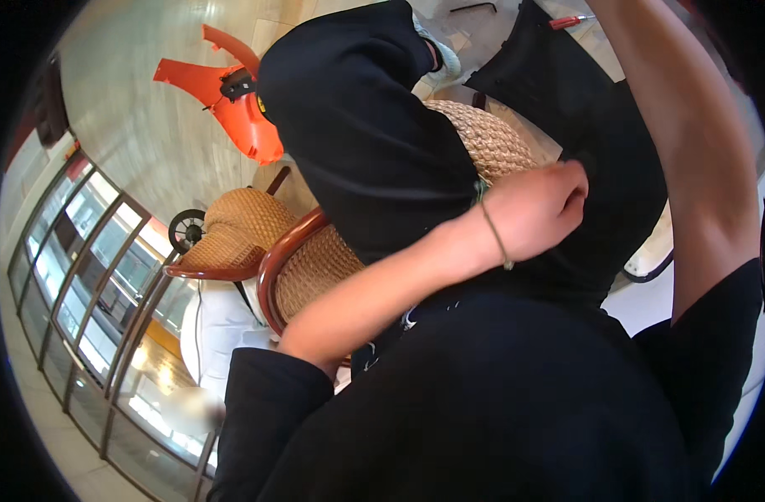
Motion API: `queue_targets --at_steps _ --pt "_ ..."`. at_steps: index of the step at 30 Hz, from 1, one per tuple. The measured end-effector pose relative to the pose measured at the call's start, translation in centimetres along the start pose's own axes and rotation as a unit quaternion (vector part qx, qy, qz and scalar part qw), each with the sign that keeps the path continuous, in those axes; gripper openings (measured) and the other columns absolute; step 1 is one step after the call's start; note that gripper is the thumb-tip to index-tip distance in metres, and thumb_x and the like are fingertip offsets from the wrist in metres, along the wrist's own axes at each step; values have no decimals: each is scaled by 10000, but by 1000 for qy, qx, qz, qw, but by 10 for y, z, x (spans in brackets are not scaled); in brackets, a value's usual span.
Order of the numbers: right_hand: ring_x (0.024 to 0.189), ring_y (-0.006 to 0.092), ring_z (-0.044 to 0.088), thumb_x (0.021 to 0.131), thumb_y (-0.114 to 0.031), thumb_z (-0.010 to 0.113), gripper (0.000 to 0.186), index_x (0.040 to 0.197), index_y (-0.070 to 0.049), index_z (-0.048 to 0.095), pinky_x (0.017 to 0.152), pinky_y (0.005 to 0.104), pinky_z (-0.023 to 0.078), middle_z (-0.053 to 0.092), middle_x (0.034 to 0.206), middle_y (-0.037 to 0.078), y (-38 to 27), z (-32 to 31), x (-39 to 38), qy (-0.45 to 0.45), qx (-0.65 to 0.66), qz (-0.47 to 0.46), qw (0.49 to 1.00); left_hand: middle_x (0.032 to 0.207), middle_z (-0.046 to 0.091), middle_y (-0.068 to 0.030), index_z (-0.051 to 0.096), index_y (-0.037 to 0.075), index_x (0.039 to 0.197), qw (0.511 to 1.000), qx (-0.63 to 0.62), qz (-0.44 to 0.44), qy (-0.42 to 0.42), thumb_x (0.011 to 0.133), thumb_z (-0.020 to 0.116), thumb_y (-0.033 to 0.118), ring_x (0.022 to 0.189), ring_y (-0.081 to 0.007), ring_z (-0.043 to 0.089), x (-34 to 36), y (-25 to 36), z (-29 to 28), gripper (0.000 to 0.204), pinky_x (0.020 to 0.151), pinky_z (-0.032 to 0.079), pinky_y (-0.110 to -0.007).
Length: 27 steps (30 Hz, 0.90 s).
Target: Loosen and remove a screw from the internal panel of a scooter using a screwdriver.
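My left hand (539, 209) is curled into a loose fist above the black trousers on my lap, a thin cord around its wrist. Nothing sticks out of its fingers. Up along the right side runs my right forearm (692, 109); its hand lies beyond the upper edge. Nearest to that arm are a large black panel (529, 71) on the floor and a screwdriver (571, 22) with a red handle. A black hex key (474, 7) lies to the left of the screwdriver.
I sit on a woven seat (487, 138). An orange plastic shell (247, 125) with a black fitting lies on the floor at the upper left. Left of my legs stands a wicker chair (311, 272) with brown wooden arms, near a small black wheel (186, 230). Framed glass panes (98, 259) line the left.
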State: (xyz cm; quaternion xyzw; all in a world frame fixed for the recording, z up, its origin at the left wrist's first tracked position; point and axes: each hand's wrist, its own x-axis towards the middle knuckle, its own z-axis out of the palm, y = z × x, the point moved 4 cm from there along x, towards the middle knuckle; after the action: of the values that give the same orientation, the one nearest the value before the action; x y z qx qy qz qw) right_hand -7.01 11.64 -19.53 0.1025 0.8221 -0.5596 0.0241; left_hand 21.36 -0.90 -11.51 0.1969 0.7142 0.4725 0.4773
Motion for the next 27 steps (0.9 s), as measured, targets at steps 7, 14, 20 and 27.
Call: queue_targets --at_steps 7,14,20,27 --pt "592 187 664 922 -112 569 326 1223 10 587 453 280 475 692 773 130 28 0 12 -30 189 84 978 939 635 -116 607 38 987 977 109 137 118 839 601 57 888 -289 622 -80 -2 -3 149 799 492 -384" --pt "479 103 498 982 -405 520 352 856 -96 634 360 264 341 616 702 35 17 6 0 17 131 240 962 1208 593 -109 631 61 1038 830 358 154 399 722 665 30 1200 -317 508 -122 -7 -106 319 1001 416 -410" --pt "540 76 563 937 -318 623 239 1069 -122 665 466 239 434 677 766 8 45 -3 48 -47 -38 134 989 1328 541 2 656 206 1092 759 425 112 480 763 662 220 1294 -273 414 -87 -14 -151 329 1059 312 -498" --pt "596 112 618 906 -235 633 225 854 -21 676 536 305 474 672 646 53 21 28 -4 19 -73 170 983 1056 650 -24 673 109 926 751 438 28 494 772 623 309 1095 -198 564 -65 -22 -182 258 990 383 -429"
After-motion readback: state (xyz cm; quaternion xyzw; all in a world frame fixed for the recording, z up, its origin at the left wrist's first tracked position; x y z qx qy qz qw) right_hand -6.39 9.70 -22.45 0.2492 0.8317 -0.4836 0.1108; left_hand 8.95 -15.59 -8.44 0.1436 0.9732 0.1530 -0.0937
